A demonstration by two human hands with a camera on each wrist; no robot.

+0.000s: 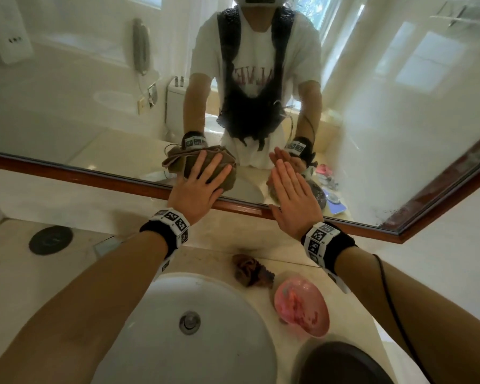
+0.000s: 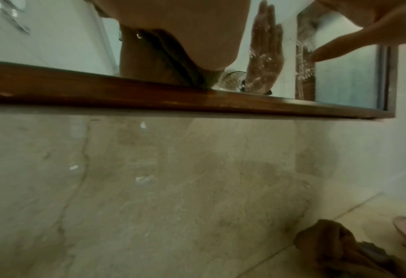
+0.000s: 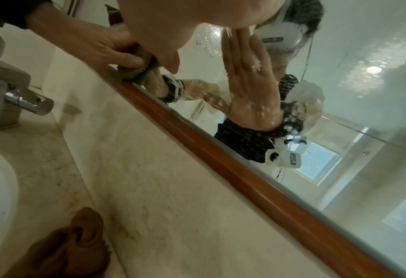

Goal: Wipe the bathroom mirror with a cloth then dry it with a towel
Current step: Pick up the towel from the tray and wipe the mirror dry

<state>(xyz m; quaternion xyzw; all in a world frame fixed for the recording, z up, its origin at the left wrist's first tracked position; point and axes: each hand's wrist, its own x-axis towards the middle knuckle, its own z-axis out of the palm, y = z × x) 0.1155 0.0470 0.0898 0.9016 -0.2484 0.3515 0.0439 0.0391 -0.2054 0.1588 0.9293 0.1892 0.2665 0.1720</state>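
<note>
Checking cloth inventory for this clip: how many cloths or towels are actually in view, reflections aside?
2. An olive-brown cloth is pressed on the mirror glass under the left hand. A crumpled brown cloth lies on the counter behind the white sink. More may lie out of view.

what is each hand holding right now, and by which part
The left hand presses a brown cloth flat to the mirror, fingers spread over its middle. The right hand holds nothing.

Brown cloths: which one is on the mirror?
The cloth under the left hand, pressed flat on the glass at the mirror's lower edge. The other cloth lies crumpled on the counter.
</note>
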